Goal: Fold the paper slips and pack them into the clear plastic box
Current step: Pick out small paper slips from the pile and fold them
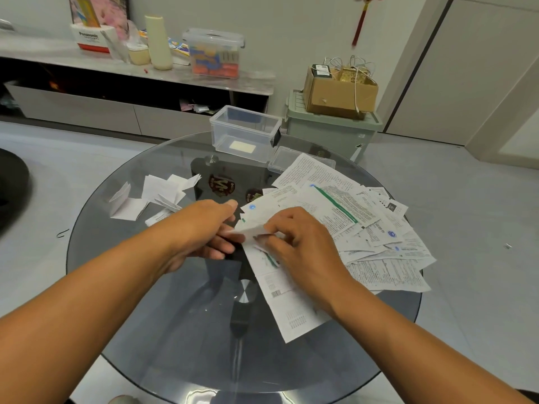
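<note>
Folded paper slips [151,196] near the round glass worktop's [145,330] left edge, left hand [204,228] and right hand [294,243] both pinching one slip [250,230] mid-worktop, clear plastic box [245,132] — lidless — at the far edge, unfolded slips [364,228] heaped at the right edge.

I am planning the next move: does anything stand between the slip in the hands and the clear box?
Nothing visible does. The slip is held over bare glass table, and the clear plastic box beyond stands with its lid off.
</note>
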Demonstrator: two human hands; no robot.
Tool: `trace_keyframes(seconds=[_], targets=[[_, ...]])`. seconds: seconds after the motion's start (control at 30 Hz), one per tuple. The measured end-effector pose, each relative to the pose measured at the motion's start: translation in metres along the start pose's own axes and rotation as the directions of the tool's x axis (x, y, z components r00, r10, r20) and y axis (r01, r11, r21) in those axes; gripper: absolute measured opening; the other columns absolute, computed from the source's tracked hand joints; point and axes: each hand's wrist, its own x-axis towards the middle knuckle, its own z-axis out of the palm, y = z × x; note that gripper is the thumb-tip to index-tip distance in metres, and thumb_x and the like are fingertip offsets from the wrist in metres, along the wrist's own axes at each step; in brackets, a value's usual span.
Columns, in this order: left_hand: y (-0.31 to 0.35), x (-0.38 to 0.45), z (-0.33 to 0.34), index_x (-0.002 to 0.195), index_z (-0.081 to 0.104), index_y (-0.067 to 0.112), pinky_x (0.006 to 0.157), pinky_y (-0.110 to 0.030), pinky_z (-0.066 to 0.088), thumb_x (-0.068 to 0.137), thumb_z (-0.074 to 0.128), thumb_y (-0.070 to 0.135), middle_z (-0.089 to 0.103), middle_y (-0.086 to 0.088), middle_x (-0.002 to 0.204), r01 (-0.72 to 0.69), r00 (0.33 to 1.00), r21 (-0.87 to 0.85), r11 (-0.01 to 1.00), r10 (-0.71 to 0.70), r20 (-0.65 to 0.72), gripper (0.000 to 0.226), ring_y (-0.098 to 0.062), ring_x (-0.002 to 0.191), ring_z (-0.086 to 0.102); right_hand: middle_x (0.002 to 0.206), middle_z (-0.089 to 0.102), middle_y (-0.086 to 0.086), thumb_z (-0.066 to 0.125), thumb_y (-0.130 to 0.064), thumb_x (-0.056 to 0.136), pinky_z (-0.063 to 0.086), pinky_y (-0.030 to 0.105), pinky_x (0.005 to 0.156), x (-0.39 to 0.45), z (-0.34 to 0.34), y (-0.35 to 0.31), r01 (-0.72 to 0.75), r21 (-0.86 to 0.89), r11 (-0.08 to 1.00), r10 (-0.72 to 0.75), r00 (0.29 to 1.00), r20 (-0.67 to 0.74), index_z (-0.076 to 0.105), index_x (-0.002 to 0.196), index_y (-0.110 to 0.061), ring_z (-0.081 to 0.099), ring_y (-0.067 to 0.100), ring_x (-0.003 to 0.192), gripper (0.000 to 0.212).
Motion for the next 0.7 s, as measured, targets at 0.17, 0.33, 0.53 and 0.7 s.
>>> trace_keyframes(seconds=[0.17, 0.33, 0.53, 0.7], targets=[[-0.002, -0.002, -0.002, 0.12, 0.066, 0.003, 0.071, -0.033, 0.064, 0.098, 0.063, 0.019, 0.077, -0.015, 0.104, 0.079, 0.981, -0.352, 0.933, -0.01, 0.194, 0.028, -0.024, 0.09, 0.076, 0.117, 0.063, -0.012, 0.073, -0.008, 0.092, 0.046, 0.013, 0.081, -0.007, -0.008, -0.003, 0.024, 0.243, 0.97, -0.046, 0.995, 0.087, 0.082, 0.098, -0.022, 0.062, 0.003, 0.095, 0.018], [-0.005, -0.002, -0.003, 0.124, 0.064, 0.0, 0.073, -0.031, 0.063, 0.098, 0.057, 0.002, 0.075, -0.017, 0.109, 0.032, 0.97, -0.437, 0.899, 0.077, 0.229, 0.026, -0.026, 0.095, 0.076, 0.134, 0.054, -0.017, 0.078, -0.019, 0.089, 0.055, 0.021, 0.085, -0.009, -0.008, -0.002, -0.054, 0.355, 0.933, 0.026, 0.996, 0.081, 0.08, 0.094, -0.022, 0.067, 0.0, 0.1, 0.006], [-0.003, -0.01, 0.002, 0.131, 0.062, 0.005, 0.095, -0.04, 0.054, 0.104, 0.044, 0.001, 0.071, -0.02, 0.121, 0.05, 0.916, -0.444, 0.895, 0.136, 0.377, 0.033, -0.034, 0.112, 0.07, 0.091, 0.078, -0.004, 0.082, -0.029, 0.087, 0.062, 0.041, 0.079, -0.004, -0.015, -0.002, -0.165, 0.478, 0.863, 0.175, 0.984, 0.023, 0.078, 0.094, -0.024, 0.075, 0.014, 0.08, 0.01], [-0.004, -0.012, 0.0, 0.134, 0.061, 0.011, 0.101, -0.044, 0.051, 0.1, 0.048, -0.002, 0.069, -0.017, 0.126, -0.004, 0.865, -0.381, 0.925, 0.194, 0.462, 0.039, -0.035, 0.117, 0.067, 0.09, 0.074, 0.015, 0.087, -0.027, 0.08, 0.06, 0.058, 0.073, -0.004, -0.014, 0.002, -0.166, 0.461, 0.872, 0.181, 0.983, 0.013, 0.069, 0.093, -0.007, 0.071, 0.04, 0.084, 0.03]])
